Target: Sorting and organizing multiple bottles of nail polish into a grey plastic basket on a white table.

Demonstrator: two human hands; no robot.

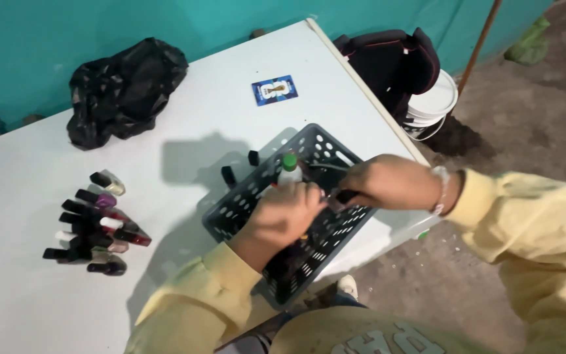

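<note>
A: Bottles (96, 223) of nail polish lie bunched on the white table (27, 301) at the left, a black bag (122, 88) behind them. What's further right?

B: A grey perforated basket (316, 147) at the table's near edge, partly overhanging. The left hand (283, 219) is closed around a small white bottle (289, 172) with a green cap, held above the basket.

A: And the right hand (381, 183)?

B: Fingers pinched on something dark and thin over the basket; what it is, I can't tell.

A: Risk?

B: I'd judge the basket could tip off the edge if either hand presses down on it, spilling whatever's inside
</note>
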